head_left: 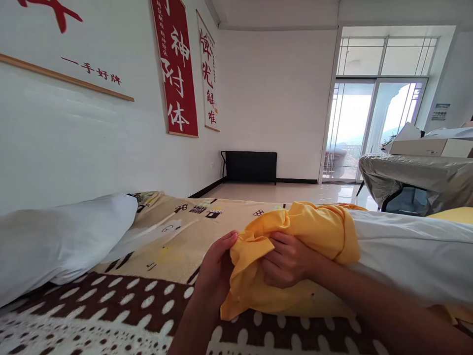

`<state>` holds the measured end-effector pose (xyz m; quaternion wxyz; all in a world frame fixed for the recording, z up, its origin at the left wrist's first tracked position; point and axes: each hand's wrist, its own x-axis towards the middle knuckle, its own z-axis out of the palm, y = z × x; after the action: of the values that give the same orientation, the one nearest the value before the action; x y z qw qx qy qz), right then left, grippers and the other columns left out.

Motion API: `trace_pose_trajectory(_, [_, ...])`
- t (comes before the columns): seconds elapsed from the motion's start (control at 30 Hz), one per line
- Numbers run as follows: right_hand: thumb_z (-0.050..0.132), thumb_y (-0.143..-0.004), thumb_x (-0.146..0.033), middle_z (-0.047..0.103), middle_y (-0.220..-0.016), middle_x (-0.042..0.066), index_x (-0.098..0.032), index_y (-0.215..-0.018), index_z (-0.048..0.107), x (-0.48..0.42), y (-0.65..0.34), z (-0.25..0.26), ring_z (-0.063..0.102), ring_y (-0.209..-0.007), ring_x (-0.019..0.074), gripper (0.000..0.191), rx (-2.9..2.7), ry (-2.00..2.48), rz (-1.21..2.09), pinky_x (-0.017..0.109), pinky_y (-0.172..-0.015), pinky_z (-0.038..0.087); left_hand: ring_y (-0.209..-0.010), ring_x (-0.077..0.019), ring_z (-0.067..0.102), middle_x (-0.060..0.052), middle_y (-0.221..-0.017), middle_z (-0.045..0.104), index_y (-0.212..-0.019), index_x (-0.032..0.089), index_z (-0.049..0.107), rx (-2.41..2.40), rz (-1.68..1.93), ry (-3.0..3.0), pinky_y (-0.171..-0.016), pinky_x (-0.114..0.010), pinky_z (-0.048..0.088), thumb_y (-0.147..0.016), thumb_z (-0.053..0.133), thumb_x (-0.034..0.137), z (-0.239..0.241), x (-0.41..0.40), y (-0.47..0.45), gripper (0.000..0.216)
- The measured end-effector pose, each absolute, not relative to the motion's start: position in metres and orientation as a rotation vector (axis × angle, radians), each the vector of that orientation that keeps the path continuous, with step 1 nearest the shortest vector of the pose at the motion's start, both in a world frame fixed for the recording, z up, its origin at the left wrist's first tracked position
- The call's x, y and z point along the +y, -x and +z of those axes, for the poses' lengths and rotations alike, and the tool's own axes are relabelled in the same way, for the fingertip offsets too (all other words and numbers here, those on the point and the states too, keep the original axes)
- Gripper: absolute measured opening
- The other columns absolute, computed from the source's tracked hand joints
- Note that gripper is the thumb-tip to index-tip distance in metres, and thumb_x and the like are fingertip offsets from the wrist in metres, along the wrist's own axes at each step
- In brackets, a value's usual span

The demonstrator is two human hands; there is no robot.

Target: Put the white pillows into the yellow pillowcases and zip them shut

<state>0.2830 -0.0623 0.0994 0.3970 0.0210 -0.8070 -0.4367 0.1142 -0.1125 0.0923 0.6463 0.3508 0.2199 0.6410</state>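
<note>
A yellow cloth cover (291,296) lies bunched over the near end of a long white padded piece (406,241), which looks like a quilt or pillow. My left hand (218,268) grips the cover's left edge, thumb on top and the other fingers mostly hidden behind the cloth. Just to its right, my right hand (286,259) is closed in a fist around a gathered fold of the same cover. Part of the cloth is rolled back above my right wrist. The white piece runs off to the right, behind my right forearm.
Beneath lies a beige patterned sheet (155,246) and a brown, white-dotted blanket (140,301). A white pillow (66,236) rests at left against the wall. Further off stand a black folded panel (251,166), a plastic-covered table (424,170) with boxes (417,147), and glass doors (351,123).
</note>
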Motion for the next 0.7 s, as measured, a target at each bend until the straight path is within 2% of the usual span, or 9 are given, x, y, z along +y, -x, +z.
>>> trace_pose_trajectory(0.17, [0.045,-0.078,-0.018,0.047,-0.054,0.0,-0.02,-0.057,0.045,-0.065,-0.285,0.106,0.041,-0.055,0.0138,0.021,-2.13,-0.02,-0.984,0.029,-0.057,0.034,-0.053,-0.0071,0.046,0.005,-0.059,0.049,-0.067,0.015,0.05,0.46,1.505,-0.815,-0.051,-0.019,0.038,-0.067,0.073,0.025,0.093,-0.112,-0.115,0.025])
trace_pose_trajectory(0.37, [0.037,-0.088,-0.02,0.054,-0.055,-0.003,-0.018,-0.079,0.048,-0.079,-0.277,0.112,0.046,-0.049,0.0113,0.014,-2.199,0.413,-0.418,0.026,-0.062,0.039,-0.055,-0.0075,0.048,0.005,-0.062,0.052,-0.069,0.016,0.051,0.527,1.52,-0.804,-0.052,-0.018,0.038,-0.063,0.077,0.027,0.094,-0.115,-0.119,0.029])
trace_pose_trajectory(0.57, [0.044,-0.075,-0.021,0.057,-0.062,0.001,-0.02,-0.077,0.045,-0.074,-0.274,0.108,0.052,-0.052,0.0141,0.002,-2.246,0.409,-0.309,0.025,-0.055,0.037,-0.056,-0.0086,0.047,0.003,-0.063,0.052,-0.073,0.017,0.057,0.552,1.494,-0.969,-0.053,-0.019,0.039,-0.073,0.071,0.036,0.089,-0.114,-0.118,0.023])
trace_pose_trajectory(0.7, [0.047,-0.07,-0.021,0.053,-0.062,-0.001,-0.022,-0.073,0.04,-0.072,-0.278,0.109,0.047,-0.053,0.0127,0.008,-2.237,0.311,-0.198,0.025,-0.056,0.038,-0.059,-0.0092,0.046,0.002,-0.067,0.051,-0.077,0.018,0.059,0.625,1.491,-1.077,-0.054,-0.018,0.038,-0.073,0.071,0.04,0.086,-0.116,-0.117,0.025])
